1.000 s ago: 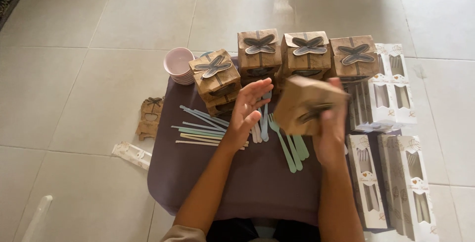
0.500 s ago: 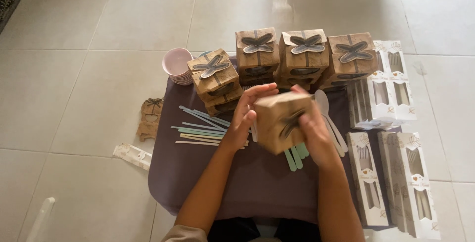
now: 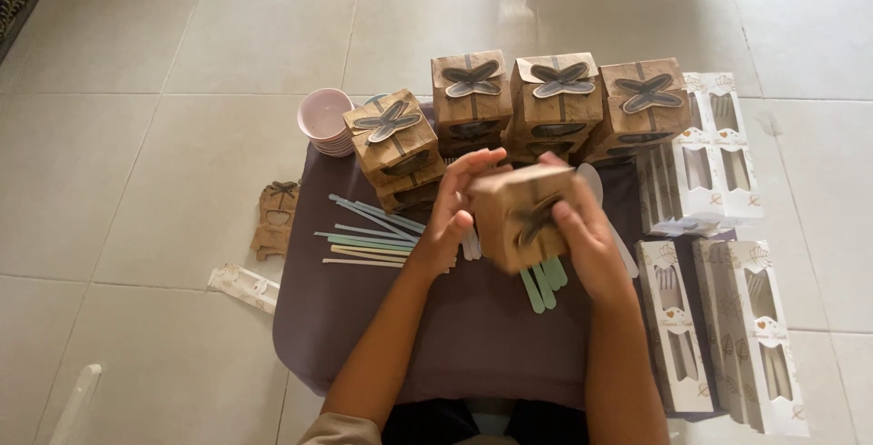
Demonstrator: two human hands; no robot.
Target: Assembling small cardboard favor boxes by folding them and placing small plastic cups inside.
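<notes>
Both hands, left hand [image 3: 452,218] and right hand [image 3: 582,236], have fingers clamped on a small brown kraft box [image 3: 520,213] mid-frame, tilted, dark butterfly-shaped closure facing sideways, slightly blurry.

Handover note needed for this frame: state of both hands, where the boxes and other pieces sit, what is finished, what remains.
Left hand and right hand both grip a small brown cardboard favour box over the purple cloth-covered table.
Done: seven closed brown boxes with butterfly tops stacked at the far edge.
Left: pastel flat sticks, white flat windowed sleeves, stacked pink bowls; one flat brown blank on the floor.
</notes>
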